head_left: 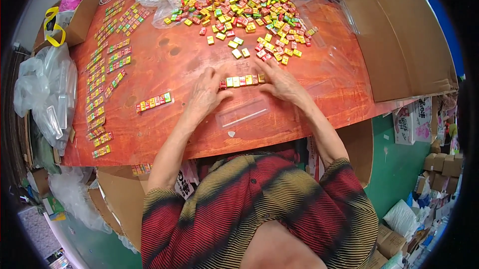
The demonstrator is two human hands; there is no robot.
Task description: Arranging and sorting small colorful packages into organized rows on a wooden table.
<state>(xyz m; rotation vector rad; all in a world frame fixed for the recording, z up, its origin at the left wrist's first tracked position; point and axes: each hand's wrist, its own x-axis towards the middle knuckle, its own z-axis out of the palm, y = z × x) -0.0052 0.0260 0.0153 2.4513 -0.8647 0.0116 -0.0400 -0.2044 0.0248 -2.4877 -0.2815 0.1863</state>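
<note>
Row of small boxes lay left-to-right between left hand and right hand, equally near; thumbs and fingers parted, contact unclear.

On the table, a row of boxes is flanked by the left hand and the right hand. Behind it, a heap of loose boxes is spread; before it, a tray is placed. Farther left, a single row is set apart, and beyond that, many rows are lined up. The right side is bordered by a carton.
</note>
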